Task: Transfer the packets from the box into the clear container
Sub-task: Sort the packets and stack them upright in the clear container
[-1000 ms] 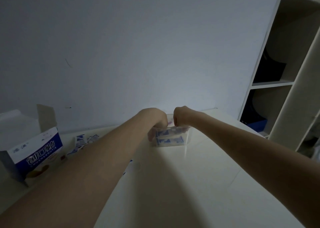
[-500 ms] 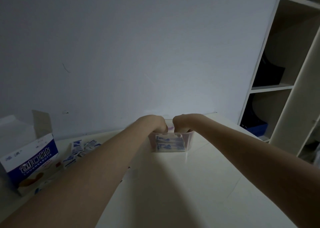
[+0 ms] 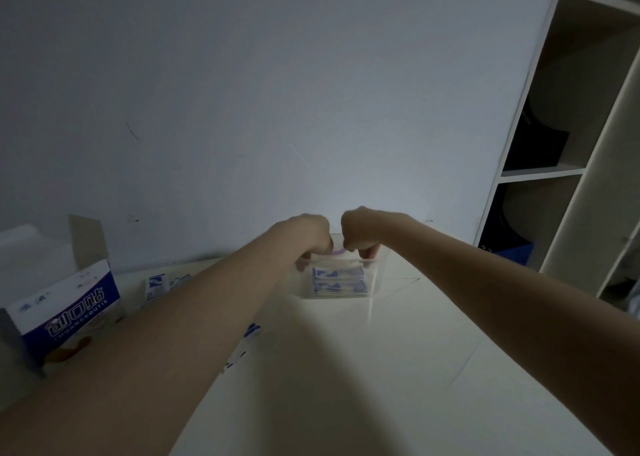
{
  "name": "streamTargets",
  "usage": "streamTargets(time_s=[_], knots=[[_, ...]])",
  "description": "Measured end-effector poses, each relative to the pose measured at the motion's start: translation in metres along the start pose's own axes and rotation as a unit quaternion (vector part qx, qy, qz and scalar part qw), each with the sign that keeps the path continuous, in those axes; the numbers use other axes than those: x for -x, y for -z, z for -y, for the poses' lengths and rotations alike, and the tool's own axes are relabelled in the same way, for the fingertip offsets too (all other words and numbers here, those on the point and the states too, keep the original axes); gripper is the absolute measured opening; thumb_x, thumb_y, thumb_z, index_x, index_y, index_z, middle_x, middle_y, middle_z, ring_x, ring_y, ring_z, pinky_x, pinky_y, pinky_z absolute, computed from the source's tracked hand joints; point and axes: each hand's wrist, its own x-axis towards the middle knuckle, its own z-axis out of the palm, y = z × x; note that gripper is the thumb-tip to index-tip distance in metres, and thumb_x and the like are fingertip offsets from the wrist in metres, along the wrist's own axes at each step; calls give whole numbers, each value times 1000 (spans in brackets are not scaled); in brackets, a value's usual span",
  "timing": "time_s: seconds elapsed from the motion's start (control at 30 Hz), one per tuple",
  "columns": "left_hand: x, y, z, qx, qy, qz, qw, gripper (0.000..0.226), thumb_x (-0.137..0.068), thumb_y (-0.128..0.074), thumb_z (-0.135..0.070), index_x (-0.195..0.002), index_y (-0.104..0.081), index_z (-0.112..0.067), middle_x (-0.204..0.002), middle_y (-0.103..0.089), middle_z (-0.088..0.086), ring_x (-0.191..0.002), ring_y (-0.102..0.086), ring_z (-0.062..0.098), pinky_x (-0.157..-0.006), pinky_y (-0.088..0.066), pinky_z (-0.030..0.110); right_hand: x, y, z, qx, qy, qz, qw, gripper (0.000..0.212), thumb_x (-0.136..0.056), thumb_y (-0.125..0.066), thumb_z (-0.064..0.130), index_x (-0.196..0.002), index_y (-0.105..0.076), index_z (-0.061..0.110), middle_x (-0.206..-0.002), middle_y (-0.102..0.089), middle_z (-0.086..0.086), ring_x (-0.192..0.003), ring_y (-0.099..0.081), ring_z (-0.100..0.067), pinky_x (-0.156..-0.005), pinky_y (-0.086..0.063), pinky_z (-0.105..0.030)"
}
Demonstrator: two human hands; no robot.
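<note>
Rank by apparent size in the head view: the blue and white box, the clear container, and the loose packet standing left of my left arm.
1. Blue and white box, largest, though it sits nearer the camera, which inflates it.
2. Clear container, partly hidden by both hands.
3. Loose packet, clearly smallest.

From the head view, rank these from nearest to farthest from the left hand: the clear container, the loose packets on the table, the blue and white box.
1. Clear plastic container, directly under the left hand, at its fingers.
2. Loose blue and white packets, on the white table to its left.
3. Blue and white cardboard box, open, at the far left edge.
</note>
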Motion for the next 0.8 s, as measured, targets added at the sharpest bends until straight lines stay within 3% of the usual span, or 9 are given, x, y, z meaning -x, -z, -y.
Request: streamTargets(time_s=[0.07, 0.13, 0.23, 0.37, 0.47, 0.5, 0.6, 0.67, 0.8], knots=[[4, 9, 2, 8, -22, -42, 999, 21, -92, -46, -14, -73, -50, -8, -83, -67, 10, -63, -63, 20, -72, -54, 29, 5, 12, 8, -48, 12, -39, 998, 22, -92, -46, 4, -70, -47, 2, -92, -69, -20, -59, -67, -23, -64, -57, -30], [17, 18, 8, 34, -33, -74, 996, 15, -90, -44, -12, -76, -50, -11, -83, -70, 7, -65, -66, 17, -75, -54, 28, 15, 23, 20, -73, 37, -95, 992, 23, -92, -48, 5, -69, -51, 4, -90, -70, -19, -58, -67, -24, -61, -58, -30], [44, 28, 28, 61, -54, -100, 992, 12, -92, -46, -11, -83, -55, -13, -85, -71, 5, -64, -64, 13, -81, -52, 27, 39, 26, 43, -121, 99, -148, 977, 18, -92, -49, 9, -91, -63, -1, -85, -71, -17, -63, -68, -24, -63, -57, -28], [80, 26, 76, -3, -36, 10, 999, 20, -92, -56, -20, -104, -61, -5, -94, -72, 5, -71, -65, 12, -86, -50, 28, 63, -2, 78, -173, 148, -70, 971, 19, -92, -51, 9, -101, -64, -3, -92, -71, -18, -63, -65, -20, -65, -57, -25], [107, 20, 112, -111, 8, 78, 991, 36, -81, -68, -36, -101, -65, -7, -86, -63, 0, -66, -57, 10, -61, -49, 21, 72, -33, 107, -133, 176, -9, 975, 32, -91, -56, 22, -105, -65, -5, -103, -70, -19, -81, -68, -24, -71, -54, -27], [116, 18, 120, -135, 37, 110, 984, 42, -77, -71, -41, -102, -63, -9, -86, -60, 0, -67, -56, 12, -61, -48, 21, 75, -42, 114, -112, 187, -15, 976, 38, -90, -57, 28, -105, -65, -6, -106, -68, -20, -90, -66, -27, -74, -51, -28], [134, 5, 146, -185, 121, 200, 955, 78, -65, -76, -52, -125, -48, -12, -116, -58, 6, -96, -62, 22, -78, -55, 30, 81, -66, 132, -118, 218, -73, 966, 47, -83, -63, 40, -113, -60, 4, -119, -52, -18, -110, -49, -32, -88, -42, -33], [140, -7, 160, -171, 146, 216, 950, 86, -62, -79, -51, -130, -41, -14, -124, -56, 9, -101, -64, 24, -82, -57, 31, 86, -78, 147, -148, 249, -97, 952, 49, -81, -65, 41, -120, -54, 13, -125, -43, -14, -116, -40, -32, -96, -38, -35], [140, -22, 174, -139, 74, 143, 977, 65, -72, -77, -36, -123, -47, -9, -120, -59, 5, -103, -61, 23, -84, -50, 31, 94, -90, 170, -71, 290, -45, 953, 54, -82, -63, 40, -129, -48, 20, -134, -41, -9, -129, -31, -29, -107, -29, -43]])
